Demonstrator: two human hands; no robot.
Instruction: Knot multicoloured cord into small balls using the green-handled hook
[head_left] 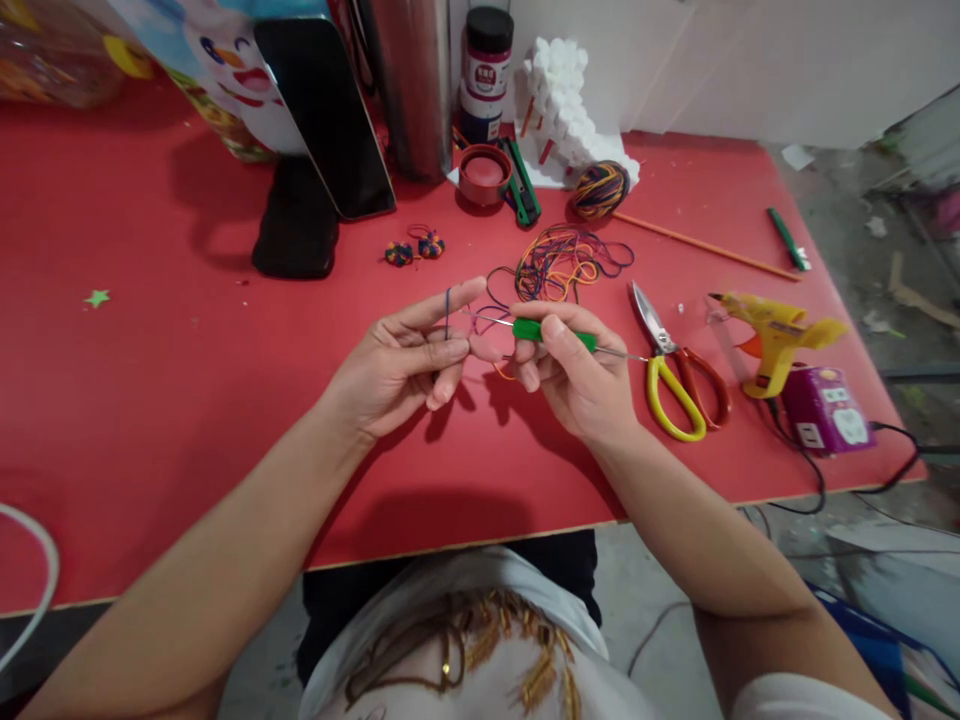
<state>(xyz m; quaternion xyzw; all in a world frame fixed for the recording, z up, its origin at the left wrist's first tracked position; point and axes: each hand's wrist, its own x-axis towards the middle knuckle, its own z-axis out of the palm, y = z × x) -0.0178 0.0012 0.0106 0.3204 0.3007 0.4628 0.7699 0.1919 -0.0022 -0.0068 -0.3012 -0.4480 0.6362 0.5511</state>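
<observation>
Head view; green-handled tool (553, 335) pinched in right hand (581, 375); tip near left hand (397, 365); latter pinching blue yarn (448, 315)

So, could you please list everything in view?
table: one, red, centre
held tool: one, green, centre
yarn ball, tangle: two, multicoloured, back
pompoms: two, multicoloured, centre
stick: one, orange, right
scissors: one, yellow, red, right
glue gun: one, yellow, right
box: one, purple, right
loose tools: two, green, back
phone, case: two, black, left
cylinder: one, silver, back
jar: one, dark, back
dish: one, red, back
model: one, white, back
star: one, green, left
bag, bottle: two, multicoloured, left
cables: several, black, right
hands: two, bare, centre
</observation>
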